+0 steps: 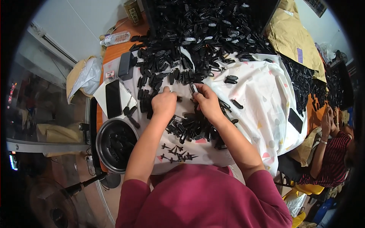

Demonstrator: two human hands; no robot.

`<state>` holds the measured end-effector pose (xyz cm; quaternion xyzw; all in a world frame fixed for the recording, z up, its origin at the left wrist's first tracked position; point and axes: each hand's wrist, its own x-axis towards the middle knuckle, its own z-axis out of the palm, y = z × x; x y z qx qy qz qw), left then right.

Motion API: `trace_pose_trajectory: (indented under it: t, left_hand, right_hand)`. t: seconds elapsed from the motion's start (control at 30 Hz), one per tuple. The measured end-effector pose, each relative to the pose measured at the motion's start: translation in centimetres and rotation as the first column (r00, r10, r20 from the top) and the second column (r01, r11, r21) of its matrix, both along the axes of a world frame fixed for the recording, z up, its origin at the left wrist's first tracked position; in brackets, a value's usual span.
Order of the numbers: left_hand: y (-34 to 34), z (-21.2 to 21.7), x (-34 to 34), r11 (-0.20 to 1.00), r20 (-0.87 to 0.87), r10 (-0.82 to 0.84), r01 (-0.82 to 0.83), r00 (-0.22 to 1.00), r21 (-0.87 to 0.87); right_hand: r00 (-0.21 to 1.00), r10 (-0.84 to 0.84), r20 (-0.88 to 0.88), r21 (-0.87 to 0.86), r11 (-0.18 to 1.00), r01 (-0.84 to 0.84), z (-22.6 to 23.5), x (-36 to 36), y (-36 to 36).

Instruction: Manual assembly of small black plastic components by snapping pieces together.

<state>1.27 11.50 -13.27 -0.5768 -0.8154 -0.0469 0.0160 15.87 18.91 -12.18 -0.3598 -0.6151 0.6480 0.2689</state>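
Note:
My right hand [206, 99] pinches a small, narrow black part [194, 88] with a pale shine on it, between thumb and fingers. My left hand [164, 102] is curled a short way to its left, fingers bent down toward the cloth. A dark bit shows beside that hand, and what its fingers hold is hidden. Beyond both hands lie many loose black plastic parts [163, 60], running back into a large heap [213, 26]. Between my forearms rests a smaller pile of black parts [194, 127]. Closer to me are several thin, spiky dark pieces [178, 152].
A white patterned cloth [247, 98] covers the table. At left are a round black bowl [116, 163] with black parts inside, a phone [113, 98] and a plastic bottle [116, 38]. Another phone [295, 121] lies at right, near a co-worker's hands [327, 121].

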Motion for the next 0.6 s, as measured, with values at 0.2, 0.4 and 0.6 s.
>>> trace_pose_trajectory:
  t: [0.2,0.4,0.6]
  left_hand:
    - [0.1,1.1,0.0,0.951,0.274,0.271,-0.3,0.923,0.069]
    - [3.4,2.9,0.4,0.872,0.214,0.441,-0.359,0.871,-0.333]
    - [2.5,1.0,-0.1,0.947,0.215,0.214,-0.148,0.953,-0.286]
  right_hand:
    - [0.994,-0.092,-0.06,0.096,0.991,0.097,-0.2,1.5,-0.8]
    - [0.997,-0.057,-0.058,0.049,0.997,0.06,0.8,1.8,-2.3]
    - [0.988,-0.143,-0.065,-0.004,0.99,0.143,-0.3,2.9,-1.7]
